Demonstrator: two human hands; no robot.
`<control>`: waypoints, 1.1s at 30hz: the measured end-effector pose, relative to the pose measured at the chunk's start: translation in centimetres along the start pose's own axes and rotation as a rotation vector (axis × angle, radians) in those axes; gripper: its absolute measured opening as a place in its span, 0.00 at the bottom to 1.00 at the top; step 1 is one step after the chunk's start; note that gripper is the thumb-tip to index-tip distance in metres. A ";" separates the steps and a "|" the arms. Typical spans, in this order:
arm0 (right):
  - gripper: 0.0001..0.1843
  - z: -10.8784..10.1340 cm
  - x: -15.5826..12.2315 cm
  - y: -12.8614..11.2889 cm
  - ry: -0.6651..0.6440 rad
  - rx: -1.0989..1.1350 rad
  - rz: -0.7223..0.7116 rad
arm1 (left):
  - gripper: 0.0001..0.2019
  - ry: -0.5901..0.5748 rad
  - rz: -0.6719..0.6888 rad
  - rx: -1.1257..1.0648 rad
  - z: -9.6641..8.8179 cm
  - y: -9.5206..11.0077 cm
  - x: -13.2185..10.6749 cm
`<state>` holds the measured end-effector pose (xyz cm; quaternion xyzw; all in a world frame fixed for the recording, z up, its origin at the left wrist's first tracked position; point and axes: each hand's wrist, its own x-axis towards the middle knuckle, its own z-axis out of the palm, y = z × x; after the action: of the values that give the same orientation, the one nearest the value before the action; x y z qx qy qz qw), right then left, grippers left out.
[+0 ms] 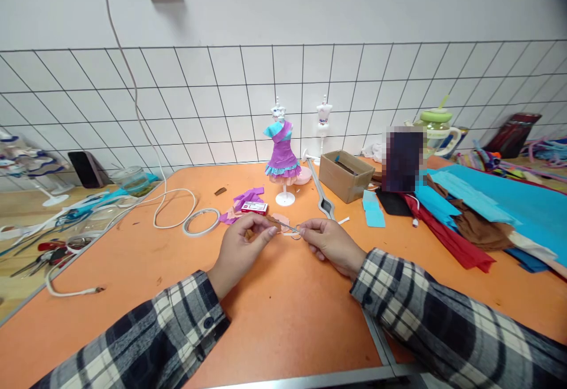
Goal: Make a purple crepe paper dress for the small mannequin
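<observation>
Above the middle of the orange table, my left hand [245, 240] pinches one end of a thin brownish strip [286, 225] between thumb and fingers. The fingertips of my right hand [333, 242] are closed on its other end, where small thin loops show; I cannot make out exactly what they are. Just behind my left hand lie a small red and white box [254, 208] and purple paper scraps [248, 198]. Beyond both hands stands a mini dress form [283, 153] wearing a purple and blue ruffled dress.
A roll of white tape [201, 222] and a white cable [170, 191] lie left. Behind are a bare white dress form [323, 117], a cardboard box [345, 177] and a grey metal tool [319, 191]. Coloured crepe paper [481, 224] and a green-lidded jug [436, 129] are right.
</observation>
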<state>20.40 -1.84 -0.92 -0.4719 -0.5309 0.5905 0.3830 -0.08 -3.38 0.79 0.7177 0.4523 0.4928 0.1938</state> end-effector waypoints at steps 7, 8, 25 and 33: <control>0.08 1.0 -0.6 0.5 0.190 -0.369 -0.309 | 0.09 -0.295 0.033 0.265 0.9 0.2 -1.2; 0.07 1.1 -0.8 0.5 0.189 -0.402 -0.345 | 0.10 -0.287 0.031 0.287 1.0 0.1 -1.3; 0.05 2.1 -1.9 0.3 0.224 -0.452 -0.503 | 0.09 -0.165 0.082 0.249 1.6 0.9 -1.2; 0.04 2.5 -2.0 -0.1 0.230 -0.428 -0.561 | 0.10 -0.105 -0.011 0.092 1.9 1.5 -0.9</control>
<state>18.52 -4.35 -0.57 -0.4405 -0.7046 0.2814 0.4799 2.16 -4.56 0.54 0.7483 0.4674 0.4322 0.1868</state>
